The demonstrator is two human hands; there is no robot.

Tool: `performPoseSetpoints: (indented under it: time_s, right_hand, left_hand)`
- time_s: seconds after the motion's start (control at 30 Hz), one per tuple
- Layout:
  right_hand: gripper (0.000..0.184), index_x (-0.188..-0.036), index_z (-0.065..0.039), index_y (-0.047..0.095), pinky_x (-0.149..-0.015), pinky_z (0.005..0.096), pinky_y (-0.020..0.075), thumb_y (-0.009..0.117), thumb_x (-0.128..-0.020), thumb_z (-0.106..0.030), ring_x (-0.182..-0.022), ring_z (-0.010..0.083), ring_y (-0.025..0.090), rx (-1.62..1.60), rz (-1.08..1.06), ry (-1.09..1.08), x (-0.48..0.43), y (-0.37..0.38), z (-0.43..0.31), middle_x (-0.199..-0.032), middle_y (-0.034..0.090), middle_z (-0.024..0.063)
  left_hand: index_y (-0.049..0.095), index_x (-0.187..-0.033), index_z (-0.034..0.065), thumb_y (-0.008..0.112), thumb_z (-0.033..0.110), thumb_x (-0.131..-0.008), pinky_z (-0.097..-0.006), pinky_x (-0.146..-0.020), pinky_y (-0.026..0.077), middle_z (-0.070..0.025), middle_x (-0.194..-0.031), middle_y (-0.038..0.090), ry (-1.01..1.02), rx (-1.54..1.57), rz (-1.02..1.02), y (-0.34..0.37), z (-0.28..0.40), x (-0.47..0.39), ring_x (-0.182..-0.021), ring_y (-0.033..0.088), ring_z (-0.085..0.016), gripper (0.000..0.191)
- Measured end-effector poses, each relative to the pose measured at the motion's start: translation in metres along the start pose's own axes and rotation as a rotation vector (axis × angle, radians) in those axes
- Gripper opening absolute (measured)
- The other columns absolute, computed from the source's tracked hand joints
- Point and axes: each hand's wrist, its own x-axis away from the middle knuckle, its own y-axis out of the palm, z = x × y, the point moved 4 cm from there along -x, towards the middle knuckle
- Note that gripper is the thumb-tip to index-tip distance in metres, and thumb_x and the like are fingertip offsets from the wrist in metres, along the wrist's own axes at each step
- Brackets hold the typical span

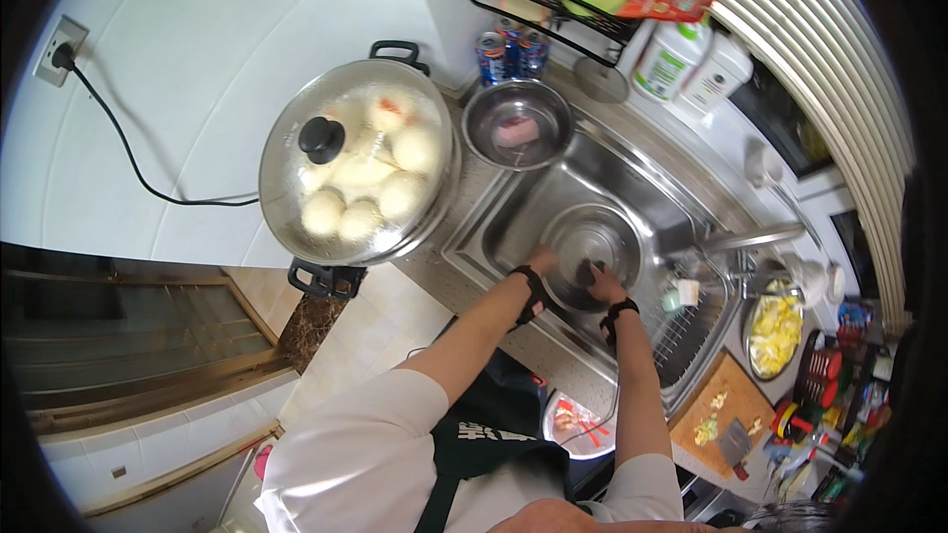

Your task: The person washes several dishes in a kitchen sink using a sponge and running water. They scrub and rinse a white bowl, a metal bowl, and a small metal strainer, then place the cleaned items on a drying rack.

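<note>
A round stainless steel bowl point(621, 231) sits in the sink basin point(511, 237). My left hand point(545, 260) is at the bowl's left rim and appears to grip it, though its fingers are blurred. Inside the bowl, my right hand point(609, 287) holds a dark scrubbing pad point(587, 274) against the metal. Both wrists wear black bands. At the sink's upper left corner, a second steel bowl point(478, 117) contains a pink piece of raw meat point(516, 131).
A lidded steamer pot point(278, 192) with round pale buns stands left of the sink. To the right are the faucet point(752, 238), a drain rack point(685, 344), a plate of yellow chopped food point(774, 333), and a cutting board point(707, 392) with a cleaver point(735, 444). Drink cans point(492, 58) stand behind.
</note>
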Motion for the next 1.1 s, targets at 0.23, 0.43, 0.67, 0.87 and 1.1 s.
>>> performPoseSetpoints:
  time_s: [0.23,0.43,0.67,0.87,1.1]
  right_hand:
    - [0.05,-0.134,-0.005,0.043,-0.097,0.0453,0.0407,0.055,-0.087,-0.013,-0.119,0.0414,0.043,-0.015,-0.236,-0.092,0.008,0.042,-0.015,-0.135,0.041,0.0238]
    - [0.031,-0.115,0.001,0.054,-0.091,0.043,0.0422,0.055,-0.085,-0.008,-0.108,0.0383,0.054,-0.695,-0.05,-0.346,-0.04,0.05,-0.048,-0.112,0.06,0.0224]
    - [0.039,-0.113,-0.007,0.064,-0.098,0.0442,0.0383,0.064,-0.078,-0.025,-0.117,0.0328,0.049,0.532,-0.399,-0.198,-0.02,0.076,0.045,-0.119,0.058,0.0161]
    - [0.028,-0.098,0.0,0.064,-0.077,0.0446,0.0501,0.055,-0.071,-0.005,-0.093,0.0369,0.063,0.228,-0.342,-0.301,0.006,0.053,0.004,-0.099,0.064,0.0215]
    - [0.026,-0.102,0.003,0.063,-0.077,0.0438,0.049,0.056,-0.081,-0.011,-0.091,0.0404,0.061,0.07,-0.216,-0.309,-0.006,0.053,-0.008,-0.096,0.064,0.0236]
  left_hand:
    - [0.063,-0.078,-0.0033,0.059,0.017,-0.085,-0.0391,-0.053,0.047,-0.0208,-0.073,0.06,-0.145,0.138,-0.131,-0.052,0.031,0.056,-0.06,0.057,-0.03,0.021]
    - [0.062,-0.077,-0.0051,0.061,0.015,-0.083,-0.0412,-0.06,0.052,-0.0248,-0.082,0.062,-0.214,0.28,-0.004,-0.073,0.045,0.063,-0.071,0.063,-0.034,0.021]
    - [0.067,-0.087,-0.0028,0.065,0.015,-0.076,-0.039,-0.07,0.051,-0.0211,-0.091,0.066,-0.194,0.248,0.12,-0.07,0.015,0.053,-0.083,0.066,-0.031,0.02]
    - [0.066,-0.086,-0.0055,0.064,0.008,-0.076,-0.0424,-0.075,0.053,-0.0268,-0.093,0.064,-0.341,0.345,-0.14,-0.076,0.035,0.056,-0.088,0.064,-0.039,0.017]
    - [0.065,-0.084,-0.0065,0.06,0.01,-0.082,-0.0413,-0.071,0.053,-0.0266,-0.091,0.064,-0.116,0.129,-0.136,-0.08,0.044,0.045,-0.085,0.064,-0.038,0.017]
